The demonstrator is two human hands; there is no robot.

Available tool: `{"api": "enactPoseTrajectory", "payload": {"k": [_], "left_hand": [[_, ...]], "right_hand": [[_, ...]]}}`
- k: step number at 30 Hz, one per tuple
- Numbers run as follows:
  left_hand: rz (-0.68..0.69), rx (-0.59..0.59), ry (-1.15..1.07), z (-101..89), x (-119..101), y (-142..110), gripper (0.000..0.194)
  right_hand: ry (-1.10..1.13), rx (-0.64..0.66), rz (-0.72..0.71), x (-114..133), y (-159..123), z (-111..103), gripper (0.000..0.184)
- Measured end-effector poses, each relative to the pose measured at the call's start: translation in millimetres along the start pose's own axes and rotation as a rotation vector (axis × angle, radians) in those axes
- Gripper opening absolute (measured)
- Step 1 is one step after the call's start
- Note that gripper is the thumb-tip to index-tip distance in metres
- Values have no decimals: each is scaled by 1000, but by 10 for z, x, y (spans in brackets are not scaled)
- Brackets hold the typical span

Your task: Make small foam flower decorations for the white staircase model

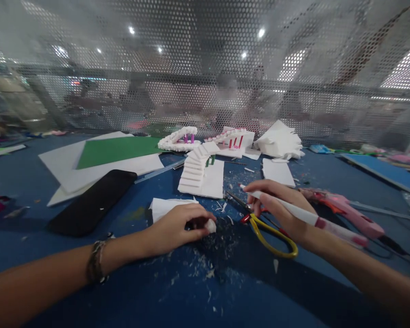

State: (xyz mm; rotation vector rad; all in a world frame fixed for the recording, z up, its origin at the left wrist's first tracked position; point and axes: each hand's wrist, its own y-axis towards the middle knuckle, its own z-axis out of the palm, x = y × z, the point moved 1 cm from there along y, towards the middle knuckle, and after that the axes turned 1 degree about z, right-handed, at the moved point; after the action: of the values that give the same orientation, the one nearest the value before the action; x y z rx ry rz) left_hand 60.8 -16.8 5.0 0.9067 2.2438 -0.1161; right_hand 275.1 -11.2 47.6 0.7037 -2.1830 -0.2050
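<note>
Nearest, white scraps [210,273] lie scattered over the blue table [123,296]. The left hand [177,228], with a dark bracelet [96,263] on its wrist, rests low over the table; its grip is narrow, thumb and fingertips pinching a small white lump [211,226]. The right hand [282,207] has its grip closed around a white and pink marker [302,214], held at a slant with its red tip pointing left, apart from the lump. Scissors with a yellow handle [274,250] lie just below the right hand, partly hidden by it, blades pointing away and to the left.

Just beyond the left hand lies a white paper [167,206], partly covered by it. A flat black object [95,200], perhaps a phone, lies to the left, and a pink glue gun [351,214] lies to the right. Farther on, a small white staircase [194,169] with green posts stands on a white base, with a white card [278,172] to its right.

Behind and to the left, a green sheet [119,151] lies on white sheets [59,161]. Two more little staircases, one with purple posts [187,138], one with red posts [235,142], stand before a perforated screen [191,59].
</note>
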Motion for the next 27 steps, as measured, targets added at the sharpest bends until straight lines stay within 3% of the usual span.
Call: {"api": "enactPoseTrajectory", "payload": {"k": [3,6,11,15,19,27], "left_hand": [[-19,17,-76,24,10,3,15],[-73,15,-189,52,31,-4,16],[-152,-37,-372,95,55,-18,11],[-127,-52,-299,106,54,-15,9],[-111,-72,-443,119,78,-8,10],[-239,-150,-661,85,159,49,13]], "right_hand": [[362,29,36,-63,-99,87,27],[547,50,53,-75,-203,178,24],[619,91,55,-69,-296,285,22],[690,133,77,-52,-290,290,29],[756,171,90,-45,-296,292,29],[775,188,119,-112,-305,320,26]]}}
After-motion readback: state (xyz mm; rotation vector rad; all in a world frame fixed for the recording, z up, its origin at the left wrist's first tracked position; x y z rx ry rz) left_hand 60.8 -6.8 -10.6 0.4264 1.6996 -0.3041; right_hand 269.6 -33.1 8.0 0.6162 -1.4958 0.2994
